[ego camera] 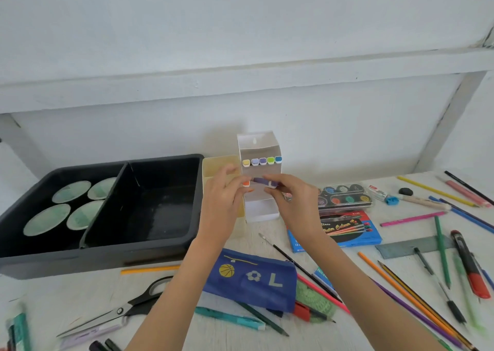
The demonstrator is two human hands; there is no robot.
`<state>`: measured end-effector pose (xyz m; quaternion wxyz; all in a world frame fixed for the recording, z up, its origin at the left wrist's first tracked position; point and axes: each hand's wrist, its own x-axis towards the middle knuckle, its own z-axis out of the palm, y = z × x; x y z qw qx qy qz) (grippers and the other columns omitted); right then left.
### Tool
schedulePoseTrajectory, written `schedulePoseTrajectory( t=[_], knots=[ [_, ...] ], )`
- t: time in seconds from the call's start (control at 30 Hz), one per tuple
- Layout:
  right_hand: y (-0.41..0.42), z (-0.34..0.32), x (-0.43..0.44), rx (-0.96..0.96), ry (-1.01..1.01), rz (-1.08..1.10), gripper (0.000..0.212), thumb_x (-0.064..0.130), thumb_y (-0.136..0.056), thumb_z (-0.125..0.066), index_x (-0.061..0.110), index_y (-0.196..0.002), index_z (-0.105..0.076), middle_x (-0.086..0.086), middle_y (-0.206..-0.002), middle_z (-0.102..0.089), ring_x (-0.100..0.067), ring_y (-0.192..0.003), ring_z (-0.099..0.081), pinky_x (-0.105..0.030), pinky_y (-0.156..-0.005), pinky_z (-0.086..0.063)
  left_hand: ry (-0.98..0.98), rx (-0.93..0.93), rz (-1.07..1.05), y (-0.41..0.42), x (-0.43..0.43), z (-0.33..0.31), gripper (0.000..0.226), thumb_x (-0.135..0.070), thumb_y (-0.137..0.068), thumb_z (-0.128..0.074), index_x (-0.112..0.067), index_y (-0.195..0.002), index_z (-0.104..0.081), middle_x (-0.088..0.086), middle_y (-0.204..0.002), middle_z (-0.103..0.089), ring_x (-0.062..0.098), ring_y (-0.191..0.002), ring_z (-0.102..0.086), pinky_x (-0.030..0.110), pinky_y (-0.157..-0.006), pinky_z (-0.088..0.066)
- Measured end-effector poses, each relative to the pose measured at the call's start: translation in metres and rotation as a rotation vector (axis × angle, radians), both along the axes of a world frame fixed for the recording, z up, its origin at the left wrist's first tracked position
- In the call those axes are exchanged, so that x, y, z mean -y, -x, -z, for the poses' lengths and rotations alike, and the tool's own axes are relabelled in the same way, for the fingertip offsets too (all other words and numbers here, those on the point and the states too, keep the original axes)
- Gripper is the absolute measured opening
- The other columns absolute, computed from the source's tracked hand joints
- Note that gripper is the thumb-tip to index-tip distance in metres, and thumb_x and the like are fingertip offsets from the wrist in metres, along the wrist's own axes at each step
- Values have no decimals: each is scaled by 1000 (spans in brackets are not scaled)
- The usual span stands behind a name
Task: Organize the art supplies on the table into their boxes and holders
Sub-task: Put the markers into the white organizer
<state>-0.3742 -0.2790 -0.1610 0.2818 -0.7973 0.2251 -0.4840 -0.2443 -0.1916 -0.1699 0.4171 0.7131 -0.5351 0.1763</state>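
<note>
Held crosswise at the middle of the view, pinched at both ends: a purple marker [261, 181]. Left hand [223, 193] with fingers curled onto its left end; right hand [294, 199] with fingers and thumb closed on its white-banded right end.

Directly behind, at 12 o'clock from the hands: an upright white marker box [258, 145], flap open, with a row of five marker caps [262, 161] inside, yellow, lilac, purple, green and blue. Just beside the left fingertips, an orange cap [246, 183]; cannot tell whether held or seated in the box.

At 11 o'clock, just beside the box: a pale yellow holder [217, 163]. At 9 o'clock: a black two-part bin [160, 246], with four round dishes [72, 190] in its left compartment.

At 3 o'clock on the surface [307, 340]: a watercolour palette [344, 197], and near it at 4 o'clock a flat blue box [347, 233]. Farther out at 4 o'clock: loose pencils [442, 249], a grey ruler [406, 246], a red marker [471, 268].

At 6 o'clock, between the forearms: a blue pouch [254, 277]. At 7 o'clock: scissors [125, 310].
</note>
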Motion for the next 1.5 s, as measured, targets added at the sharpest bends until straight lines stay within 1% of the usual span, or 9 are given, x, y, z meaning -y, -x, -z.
schedulePoseTrajectory(
  t=[0.17, 0.33, 0.5, 0.6, 0.87, 1.07, 1.23, 1.37, 1.5],
  knots=[
    [-15, 0, 9, -82, -176, -69, 27, -7, -81, -64, 7, -102, -71, -1, -90, -71, 2, -79, -62, -2, -75, -42, -37, 9, -14, -10, 17, 11, 10, -7, -84, -67, -9, -92, -71, 13, -133, -52, 27, -119, -49, 28, -97, -34],
    [-25, 1, 19, -165, -197, -84, 21, -3, -81, -67, 7, -98, -72, -1, -93, -71, 6, -75, -59, -1, -76, -42, -13, -69, 71, -14, 26, 21, 17, -4, -86, -60, -5, -101, -69, 12, -118, -64, 27, -108, -60, 41, -91, -50],
    [-34, 6, 19, -172, -200, -96, 24, -9, -81, -63, 5, -98, -72, 4, -90, -68, 17, -73, -57, 3, -70, -38, -24, -221, 123, -12, 24, 21, 22, 2, -89, -57, -7, -108, -63, 1, -111, -65, 18, -101, -61, 20, -89, -48],
    [-40, 8, 18, -180, -182, -52, 21, -6, -80, -65, 6, -97, -72, -3, -94, -72, 2, -77, -60, 3, -72, -37, -135, -377, 149, -6, 20, 19, 29, 1, -93, -49, -13, -118, -49, -9, -104, -57, 5, -86, -55, 0, -72, -40],
    [-50, 14, 19, -284, -65, 5, 26, -3, -82, -64, 10, -102, -73, -7, -100, -72, -25, -91, -65, -19, -82, -43, -76, -432, 143, -6, 23, 25, 47, 0, -94, -50, -38, -107, -27, 3, -104, -66, 20, -84, -66, 35, -72, -57],
    [-63, 20, 17, -570, 98, 178, 31, 0, -88, -54, 19, -110, -66, -1, -107, -68, -25, -101, -56, -24, -75, -19, -71, -454, 142, -6, 22, 26, 43, 3, -92, -51, -29, -113, -31, 2, -105, -65, 16, -91, -66, 30, -79, -57],
    [-43, 6, 1, -450, 83, 5, 53, -8, -80, -54, 9, -130, -48, -12, -125, -55, -30, -111, -51, -39, -91, -42, -66, -474, 71, 12, 13, 18, 63, 14, -86, -47, -17, -138, -28, 5, -133, -49, 15, -112, -54, 14, -81, -44],
    [-3, 8, -12, -363, -4, 6, 42, -5, -85, -48, 8, -125, -53, -11, -126, -52, -27, -113, -46, -35, -93, -42, 187, -444, -82, 48, 0, 15, 63, 13, -77, -53, -16, -131, -39, 5, -128, -48, 18, -114, -49, 19, -87, -41],
    [39, 20, -8, -410, -124, -14, 36, 2, -89, -49, 11, -123, -56, -8, -117, -57, -19, -109, -49, -33, -90, -44, 201, -513, 16, 91, 4, 18, 55, 12, -76, -52, -23, -117, -44, -2, -118, -51, 18, -107, -51, 34, -88, -46]
  ],
)
